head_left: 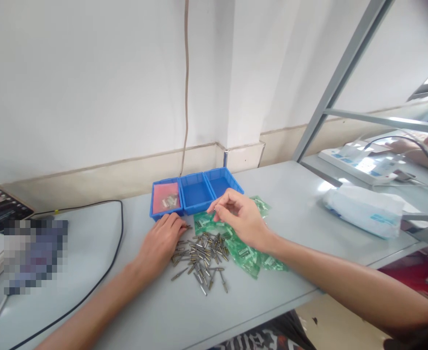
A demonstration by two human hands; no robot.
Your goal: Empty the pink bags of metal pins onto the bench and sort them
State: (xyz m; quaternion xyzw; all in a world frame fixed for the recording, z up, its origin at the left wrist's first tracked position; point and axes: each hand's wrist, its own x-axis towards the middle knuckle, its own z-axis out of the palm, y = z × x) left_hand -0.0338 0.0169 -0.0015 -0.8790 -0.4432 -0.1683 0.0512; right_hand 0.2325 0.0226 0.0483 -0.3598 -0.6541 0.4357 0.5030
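A loose pile of small metal pins (202,255), silver with brass-coloured sleeves, lies on the grey table. At the pile's upper left, my left hand (164,236) rests low with its fingers closed, and one pin (188,227) sticks out at the fingertips. My right hand (241,214) is raised over green plastic packets (245,253), thumb and forefinger pinched; whatever lies between them is too small to make out. Behind both hands stand blue bins (195,192) in a row. The left one holds a pink sheet (159,194) and a clear bag of small pale pieces (170,200).
A black cable (121,233) curves across the table on the left, beside a pixelated patch. On the right lie a white soft pack (363,211) and a grey metal frame (330,92). Another person's hand (403,146) shows beyond the frame.
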